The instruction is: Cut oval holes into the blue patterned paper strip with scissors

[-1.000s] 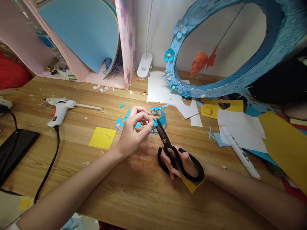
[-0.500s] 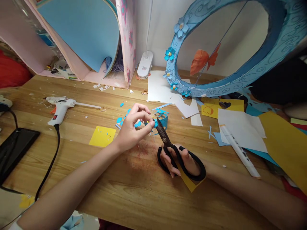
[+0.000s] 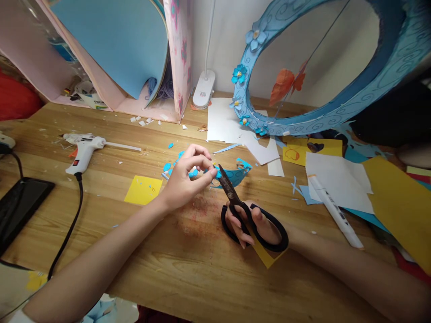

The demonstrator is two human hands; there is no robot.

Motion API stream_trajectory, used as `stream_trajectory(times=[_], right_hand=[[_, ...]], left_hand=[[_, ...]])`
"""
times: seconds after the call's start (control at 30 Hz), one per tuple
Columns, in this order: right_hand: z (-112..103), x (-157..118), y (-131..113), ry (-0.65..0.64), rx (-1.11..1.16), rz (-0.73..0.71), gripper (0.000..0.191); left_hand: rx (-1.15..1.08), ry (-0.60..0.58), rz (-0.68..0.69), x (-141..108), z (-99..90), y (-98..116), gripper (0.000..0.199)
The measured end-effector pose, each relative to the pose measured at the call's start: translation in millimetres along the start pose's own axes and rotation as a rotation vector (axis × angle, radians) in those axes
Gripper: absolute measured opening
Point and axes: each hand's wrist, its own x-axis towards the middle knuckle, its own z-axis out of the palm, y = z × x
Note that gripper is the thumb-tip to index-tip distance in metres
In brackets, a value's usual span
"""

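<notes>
My left hand [image 3: 191,177] is closed in a pinch, fingertips together on a small bright blue paper piece [image 3: 218,174]. The tips of the black scissors [image 3: 231,195] are right beside that piece. My right hand [image 3: 251,229] has its fingers through the scissors' large black loops. Behind the blades, a blue paper sheet with cut-outs [image 3: 237,178] rests on the table. Several small blue paper petals [image 3: 167,167] lie around my left hand, partly hidden by it. A yellow paper piece [image 3: 267,258] shows under my right hand.
A white glue gun [image 3: 86,150] with a black cord lies at the left, near a dark phone [image 3: 25,215]. A yellow square [image 3: 143,189] is left of my hand. At the right are a marker [image 3: 336,213] and paper sheets. A blue ring frame [image 3: 240,98] stands behind.
The blue sheet with cut-outs, curled up behind the blades before, has dropped flatter and spread to the right. Both hands and the scissors have barely moved.
</notes>
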Motion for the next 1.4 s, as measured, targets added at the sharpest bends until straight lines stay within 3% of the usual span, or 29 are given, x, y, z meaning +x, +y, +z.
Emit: stream_trajectory(times=[0.3, 1.1, 1.4], right_hand=[[3, 2, -5, 0.03, 0.003, 0.019, 0.057], [7, 3, -10, 0.07, 0.042, 0.026, 0.058], [3, 1, 1, 0.038, 0.034, 0.021, 0.066]], left_hand=[[-0.017, 0.062, -0.029, 0, 2.5, 0, 0.018], [-0.149, 0.022, -0.084, 0, -0.3, -3, 0.016], [-0.151, -0.042, -0.105, 0, 0.6, -4, 0.013]])
